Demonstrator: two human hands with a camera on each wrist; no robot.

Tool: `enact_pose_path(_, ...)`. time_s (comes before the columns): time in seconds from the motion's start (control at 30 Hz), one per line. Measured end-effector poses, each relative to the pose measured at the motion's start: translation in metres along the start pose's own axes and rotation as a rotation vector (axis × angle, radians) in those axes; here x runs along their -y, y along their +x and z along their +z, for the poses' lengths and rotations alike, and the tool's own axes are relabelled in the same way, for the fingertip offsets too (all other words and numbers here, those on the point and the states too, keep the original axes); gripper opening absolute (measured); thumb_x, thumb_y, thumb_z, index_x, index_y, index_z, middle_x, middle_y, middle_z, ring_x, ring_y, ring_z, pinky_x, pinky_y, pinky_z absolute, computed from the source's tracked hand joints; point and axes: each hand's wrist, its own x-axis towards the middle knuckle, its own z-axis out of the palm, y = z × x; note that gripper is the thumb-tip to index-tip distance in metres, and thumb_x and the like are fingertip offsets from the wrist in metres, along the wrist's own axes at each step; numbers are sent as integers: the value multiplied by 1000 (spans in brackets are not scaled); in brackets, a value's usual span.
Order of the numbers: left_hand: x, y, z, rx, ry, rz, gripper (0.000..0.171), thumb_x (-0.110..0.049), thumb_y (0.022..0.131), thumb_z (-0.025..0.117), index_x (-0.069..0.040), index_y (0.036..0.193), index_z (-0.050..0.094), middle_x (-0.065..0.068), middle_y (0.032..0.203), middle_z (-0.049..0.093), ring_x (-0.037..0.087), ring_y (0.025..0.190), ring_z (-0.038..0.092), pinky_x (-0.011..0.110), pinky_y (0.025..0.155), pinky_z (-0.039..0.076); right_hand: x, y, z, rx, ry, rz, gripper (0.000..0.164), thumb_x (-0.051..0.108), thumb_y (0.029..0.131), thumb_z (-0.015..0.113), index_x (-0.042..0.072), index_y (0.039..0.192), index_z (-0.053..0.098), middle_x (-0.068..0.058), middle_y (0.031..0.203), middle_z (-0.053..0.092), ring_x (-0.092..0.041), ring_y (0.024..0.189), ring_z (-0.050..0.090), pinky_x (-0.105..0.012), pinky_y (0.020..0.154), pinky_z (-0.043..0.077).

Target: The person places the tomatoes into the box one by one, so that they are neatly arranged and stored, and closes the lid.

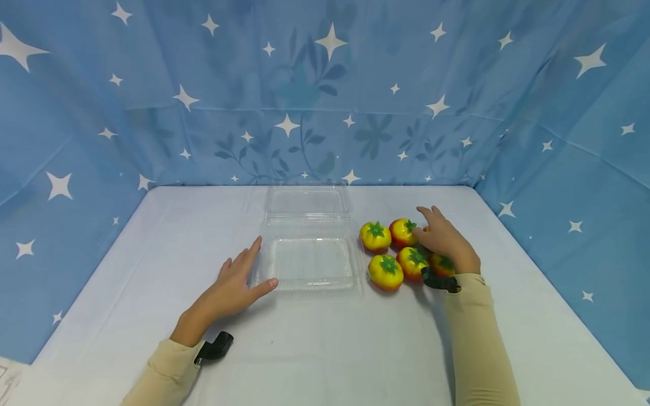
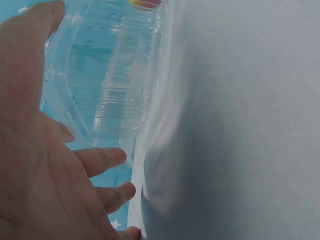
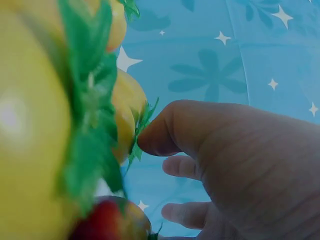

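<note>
A clear plastic clamshell box [image 1: 311, 285] lies with its lid [image 1: 307, 201] folded back, toward the curtain. My left hand [image 1: 228, 287] is spread at the box's left front corner, fingers and thumb apart; whether it touches the rim I cannot tell. To the right of the box are several round yellow-and-red fruits [image 1: 385, 272] with green leafy tops. My right hand [image 1: 447, 239] hovers over the right side of this group, hiding part of a fruit at the back. In the right wrist view its thumb [image 3: 157, 135] is near one fruit's leaves [image 3: 145, 125], and the fingers grip nothing.
A white cloth covers the table [image 1: 325, 344]. Blue curtains [image 1: 325, 113] with white stars enclose its back and sides. Each wrist carries a small black camera mount [image 1: 215, 345].
</note>
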Motion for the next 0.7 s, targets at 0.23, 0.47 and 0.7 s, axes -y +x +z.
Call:
enact_pose_path(0.23, 1, 4, 2, -9, -8, -16, 102, -59, 101, 64, -11, 173, 10, 20, 176, 20, 48, 159, 18, 68, 125, -3, -9, 4, -4, 13, -18, 17, 73, 21, 102, 53, -7, 164, 27, -42, 168, 10, -59, 156, 12, -75, 121, 17)
enact_pose_path(0.47, 0, 5, 6, -28, -28, -4, 103, -58, 100, 65, -12, 173, 10, 22, 172, 28, 47, 159, 21, 68, 125, -5, -14, 6, -4, 7, -28, 22, 73, 19, 101, 58, -11, 161, 31, -43, 165, 18, -61, 152, 19, -76, 119, 20)
enact_pose_path(0.7, 1, 0, 9, -49, -55, -2, 103, -56, 99, 68, -13, 173, 11, 24, 168, 37, 47, 158, 22, 70, 123, -6, -17, 4, -1, 13, -32, 26, 74, 19, 99, 67, -15, 157, 36, -40, 155, 39, -55, 132, 43, -74, 116, 32)
